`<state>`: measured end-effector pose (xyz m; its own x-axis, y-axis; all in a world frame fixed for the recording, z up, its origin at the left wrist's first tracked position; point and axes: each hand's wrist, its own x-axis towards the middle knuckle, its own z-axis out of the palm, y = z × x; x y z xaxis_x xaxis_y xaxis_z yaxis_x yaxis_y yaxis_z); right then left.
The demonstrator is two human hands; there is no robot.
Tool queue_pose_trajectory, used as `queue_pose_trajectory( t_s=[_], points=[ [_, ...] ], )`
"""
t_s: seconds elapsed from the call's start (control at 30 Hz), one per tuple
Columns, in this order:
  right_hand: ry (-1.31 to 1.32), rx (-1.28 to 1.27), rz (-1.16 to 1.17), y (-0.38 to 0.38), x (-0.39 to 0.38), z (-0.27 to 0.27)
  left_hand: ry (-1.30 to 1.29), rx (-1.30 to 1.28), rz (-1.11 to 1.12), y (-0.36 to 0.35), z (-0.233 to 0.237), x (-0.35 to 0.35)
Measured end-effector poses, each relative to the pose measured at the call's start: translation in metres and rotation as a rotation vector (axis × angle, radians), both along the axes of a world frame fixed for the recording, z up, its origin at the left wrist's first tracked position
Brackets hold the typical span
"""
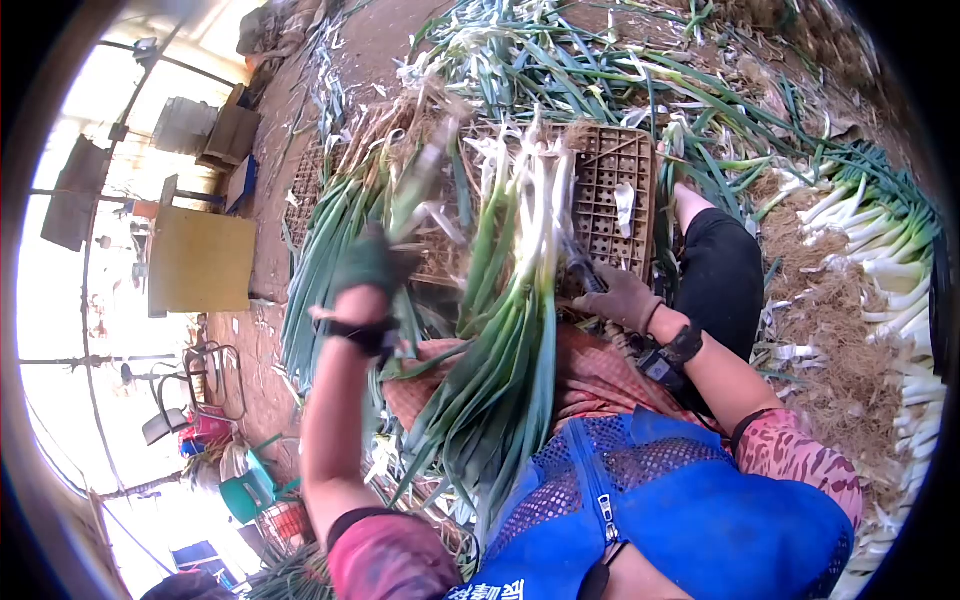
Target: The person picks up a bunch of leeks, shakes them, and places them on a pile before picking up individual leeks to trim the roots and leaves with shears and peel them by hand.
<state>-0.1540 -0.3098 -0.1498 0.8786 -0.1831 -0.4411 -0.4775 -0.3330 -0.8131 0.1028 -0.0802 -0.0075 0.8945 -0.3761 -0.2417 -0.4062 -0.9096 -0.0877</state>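
My left hand [368,268], in a dark green glove, is smeared by motion and closed around a green onion [422,180], its stalk pointing up and away. My right hand [622,298], in a brownish glove, grips a slim dark tool [582,262]; its exact kind is hidden by the fingers. Between the hands a bunch of green onions [535,215] lies with white stems away from me and green leaves hanging over my lap. More green onions with roots [335,230] lie to the left of my left hand.
A brown plastic crate [645,235] is under the stalks. Loose leaves and trimmings [540,60] are heaped beyond it. At right, a row of pale-stemmed green onions [890,250] lies beside piled roots [820,325]. A yellow panel [200,260] and green chair [250,490] stand at left.
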Motion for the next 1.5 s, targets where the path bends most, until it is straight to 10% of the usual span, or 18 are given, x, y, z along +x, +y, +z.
queue_pose_trajectory(
  t_s=[0.07, 0.37, 0.6, 1.5],
  points=[
    [-0.032, -0.022, 0.043, 0.009, -0.007, 0.002, 0.155, -0.178, 0.001, -0.013, -0.069, -0.01],
    [-0.011, -0.065, 0.167, 0.048, -0.042, 0.05, 0.581, -0.403, 0.323, -0.018, -0.093, -0.07],
    [-0.088, 0.035, 0.194, 0.054, -0.043, 0.048, 0.881, -1.064, 0.262, 0.006, -0.146, -0.063],
    [0.086, -0.137, 0.249, -0.004, 0.144, -0.009, 0.819, -0.482, 0.185, 0.017, -0.163, -0.067]
  ],
)
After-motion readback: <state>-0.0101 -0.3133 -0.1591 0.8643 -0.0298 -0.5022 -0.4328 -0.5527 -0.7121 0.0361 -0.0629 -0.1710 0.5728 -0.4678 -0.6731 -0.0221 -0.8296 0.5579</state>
